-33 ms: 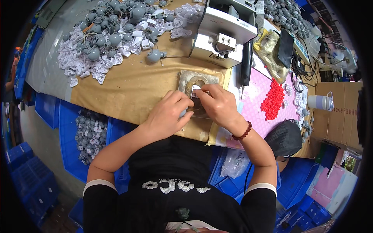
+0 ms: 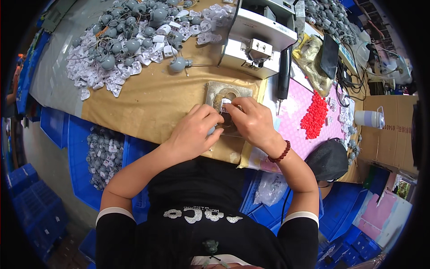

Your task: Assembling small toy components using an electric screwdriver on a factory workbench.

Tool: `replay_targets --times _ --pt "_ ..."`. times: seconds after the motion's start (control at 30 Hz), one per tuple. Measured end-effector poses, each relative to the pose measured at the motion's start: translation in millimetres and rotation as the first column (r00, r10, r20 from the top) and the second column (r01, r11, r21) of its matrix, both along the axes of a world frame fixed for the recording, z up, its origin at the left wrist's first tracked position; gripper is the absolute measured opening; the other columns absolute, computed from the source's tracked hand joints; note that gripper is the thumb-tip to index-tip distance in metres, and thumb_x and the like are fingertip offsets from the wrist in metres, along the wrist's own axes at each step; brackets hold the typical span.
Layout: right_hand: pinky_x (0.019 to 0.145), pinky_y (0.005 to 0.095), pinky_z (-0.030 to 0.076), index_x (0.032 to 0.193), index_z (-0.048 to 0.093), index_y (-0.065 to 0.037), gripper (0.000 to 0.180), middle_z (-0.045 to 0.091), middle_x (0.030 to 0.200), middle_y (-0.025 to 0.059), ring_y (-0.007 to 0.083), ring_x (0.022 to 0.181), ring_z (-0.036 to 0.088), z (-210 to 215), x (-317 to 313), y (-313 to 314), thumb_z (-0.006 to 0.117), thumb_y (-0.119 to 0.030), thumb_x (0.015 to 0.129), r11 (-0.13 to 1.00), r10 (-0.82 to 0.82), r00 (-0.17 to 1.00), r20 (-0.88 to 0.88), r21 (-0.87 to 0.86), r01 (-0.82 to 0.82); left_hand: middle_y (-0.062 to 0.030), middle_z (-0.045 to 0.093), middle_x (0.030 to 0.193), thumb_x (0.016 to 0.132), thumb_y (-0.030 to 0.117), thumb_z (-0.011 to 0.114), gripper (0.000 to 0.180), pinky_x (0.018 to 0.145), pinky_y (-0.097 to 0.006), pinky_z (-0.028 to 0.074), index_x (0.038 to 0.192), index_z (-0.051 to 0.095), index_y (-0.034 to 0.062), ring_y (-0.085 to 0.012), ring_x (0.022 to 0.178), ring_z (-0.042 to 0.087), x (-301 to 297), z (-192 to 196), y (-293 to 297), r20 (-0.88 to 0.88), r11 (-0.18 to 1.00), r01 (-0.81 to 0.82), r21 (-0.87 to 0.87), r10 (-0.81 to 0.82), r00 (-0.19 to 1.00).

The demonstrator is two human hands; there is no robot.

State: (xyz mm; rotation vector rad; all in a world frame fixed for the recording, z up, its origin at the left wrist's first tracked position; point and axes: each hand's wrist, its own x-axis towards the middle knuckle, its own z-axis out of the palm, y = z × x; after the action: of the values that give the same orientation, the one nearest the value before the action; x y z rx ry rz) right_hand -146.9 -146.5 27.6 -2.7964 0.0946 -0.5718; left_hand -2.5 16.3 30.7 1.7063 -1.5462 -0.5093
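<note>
Gently, mid-frame, I should steady the white piece [image 2: 225, 102] over the metal block [image 2: 212, 89], left hand [image 2: 193, 131] pinching a grey part [image 2: 211, 130], right hand [image 2: 254, 121] touching the white, its closure unclear

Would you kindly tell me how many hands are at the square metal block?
2: the left hand at the left of the metal block, a grey part between thumb and fingers; the right hand over its right side, touching a white piece.
</note>
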Motion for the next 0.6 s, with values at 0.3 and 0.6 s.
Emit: replay_targets --times 0.3,0.6 --pt "0.072 0.0365 0.052 0.113 0.064 0.001 0.038 0.058 0.103 0.0104 0.025 0.089 0.058 10 -6 2 0.064 -0.01 0.076 0.994 0.054 0.988 -0.148 -0.081 -0.067 -0.0088 0.06 0.104 0.077 0.007 0.075 0.024 0.085 -0.041 0.049 0.098 0.064 0.0047 -0.0301 0.099 0.057 2 -4 -7 0.255 0.994 -0.086 -0.069 0.101 0.962" --pt "0.091 0.0401 0.052 0.113 0.067 0.001 0.038 0.063 0.112 0.0139 0.0327 0.107 0.06 -1 -22 6 0.065 0.006 0.075 0.984 -0.029 0.999 0.027 0.175 0.024 -0.0036 0.064 0.105 0.079 0.012 0.074 0.026 0.087 -0.039 0.048 0.105 0.072 0.0127 -0.0261 0.108 0.06 -3 -19 -25 0.4 0.971 -0.12 -0.207 0.196 0.895"
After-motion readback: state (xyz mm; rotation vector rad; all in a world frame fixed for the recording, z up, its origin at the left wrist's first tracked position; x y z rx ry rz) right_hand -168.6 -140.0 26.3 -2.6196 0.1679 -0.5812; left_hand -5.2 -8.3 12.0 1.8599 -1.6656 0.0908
